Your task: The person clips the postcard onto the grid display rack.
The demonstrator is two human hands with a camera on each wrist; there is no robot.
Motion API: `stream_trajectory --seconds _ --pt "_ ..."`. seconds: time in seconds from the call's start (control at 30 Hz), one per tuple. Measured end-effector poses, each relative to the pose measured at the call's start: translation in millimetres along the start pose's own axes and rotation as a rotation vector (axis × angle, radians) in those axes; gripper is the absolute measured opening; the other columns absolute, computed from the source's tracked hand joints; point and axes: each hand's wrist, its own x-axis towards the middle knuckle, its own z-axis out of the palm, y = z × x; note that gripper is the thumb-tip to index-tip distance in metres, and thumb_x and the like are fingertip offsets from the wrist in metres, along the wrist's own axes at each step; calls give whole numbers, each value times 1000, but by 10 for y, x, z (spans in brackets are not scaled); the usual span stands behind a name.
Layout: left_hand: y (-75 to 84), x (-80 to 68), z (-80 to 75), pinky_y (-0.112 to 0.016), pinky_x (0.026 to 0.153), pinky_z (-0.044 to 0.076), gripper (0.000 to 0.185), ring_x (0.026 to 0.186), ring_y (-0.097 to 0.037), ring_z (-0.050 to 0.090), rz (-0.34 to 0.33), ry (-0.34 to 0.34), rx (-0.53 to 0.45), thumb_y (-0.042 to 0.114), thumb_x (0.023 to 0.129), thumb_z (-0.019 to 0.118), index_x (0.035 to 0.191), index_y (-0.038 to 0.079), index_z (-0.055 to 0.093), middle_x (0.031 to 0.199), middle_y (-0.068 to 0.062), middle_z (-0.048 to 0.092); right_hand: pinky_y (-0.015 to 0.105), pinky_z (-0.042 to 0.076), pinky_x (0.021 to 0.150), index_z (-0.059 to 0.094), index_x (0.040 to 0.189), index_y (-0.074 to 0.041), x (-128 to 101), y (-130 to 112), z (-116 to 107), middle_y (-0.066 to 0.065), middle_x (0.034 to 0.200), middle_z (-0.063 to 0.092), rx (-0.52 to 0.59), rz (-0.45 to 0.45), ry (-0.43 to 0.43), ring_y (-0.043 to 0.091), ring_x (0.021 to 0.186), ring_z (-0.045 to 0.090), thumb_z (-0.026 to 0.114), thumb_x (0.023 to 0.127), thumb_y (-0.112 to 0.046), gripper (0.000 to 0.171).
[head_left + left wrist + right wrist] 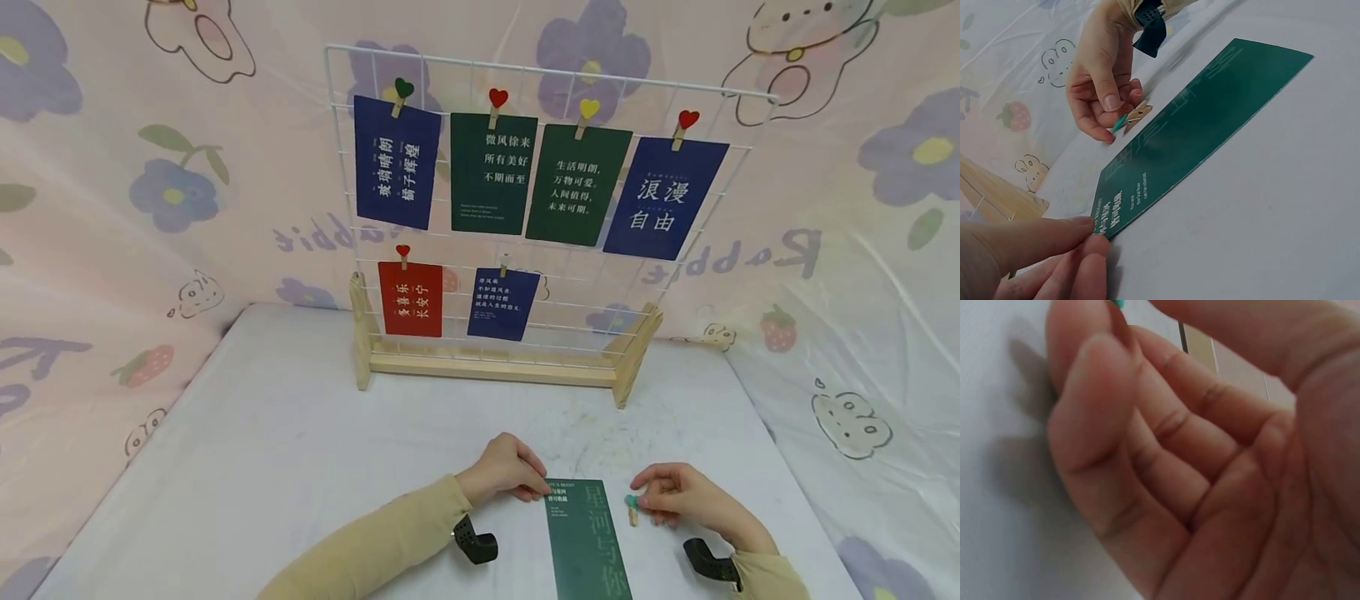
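My left hand [504, 468] pinches the top left corner of a long green card [588, 542] printed with pale characters. In the left wrist view the thumb lies over that corner, with curled fingers below it. Just right of the card, my right hand [686, 500] holds a small wooden clothespin [633, 517] by its teal heart end, fingers curled. From the left wrist view, the clothespin [1139, 115] is seen at the fingertips, beside the card's long edge. The right wrist view shows mostly palm and fingers, with only a bit of teal at the top.
Behind the hands stands a white wire grid [551, 71] on a wooden base [487, 368]. Several blue, green and red cards, such as a red card [410, 300], hang on it from heart clothespins. A printed curtain [247, 158] surrounds the white table [247, 467].
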Motion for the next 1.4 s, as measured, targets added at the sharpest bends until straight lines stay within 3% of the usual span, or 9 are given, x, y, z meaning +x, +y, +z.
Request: stream_trajectory --seconds 0.17,0.33,0.7,0.87,0.97,1.2,1.4 --pt "-25 16 21 -27 47 55 13 51 -19 65 30 14 30 -8 68 81 76 -4 71 58 -7 66 30 51 47 56 111 13 43 9 41 21 72 61 5 -33 -19 12 57 56 61 93 -5 26" --pt "-29 20 30 -27 45 54 13 48 -17 63 79 18 72 -9 67 81 73 -4 70 56 -5 65 26 50 46 58 105 11 93 0 72 11 72 61 -19 -47 -22 9 56 55 65 90 -5 23" --pt "20 -11 -7 -24 43 50 12 45 -11 56 115 16 101 -6 69 80 73 -2 70 57 -3 63 24 48 47 61 98 9 98 -45 93 12 74 61 -61 20 13 12 58 56 66 90 -11 22" --pt "65 -16 -73 -22 48 47 12 52 -10 52 138 42 113 -2 69 81 74 1 71 62 -2 62 23 45 45 59 98 7 100 -71 71 5 73 58 -104 25 46 8 54 48 65 91 -12 21" --pt "77 -29 -108 -26 51 50 12 55 -11 55 128 37 77 -3 71 80 76 1 69 65 -5 64 26 43 45 58 97 7 114 -104 63 4 72 57 -114 7 64 8 54 46 65 92 -12 20" --pt "103 -51 -190 -32 58 58 13 57 -16 63 51 -32 -61 -4 78 74 85 -2 64 71 -13 68 29 47 47 58 93 5 137 -158 54 16 74 62 -132 -22 116 12 58 52 67 90 -10 18" --pt "116 -51 -349 -32 63 58 14 63 -17 66 9 -17 -123 -1 82 72 92 -2 63 80 -12 68 28 45 47 55 94 8 181 -218 27 21 81 64 -117 -26 118 15 59 53 63 91 -6 15"
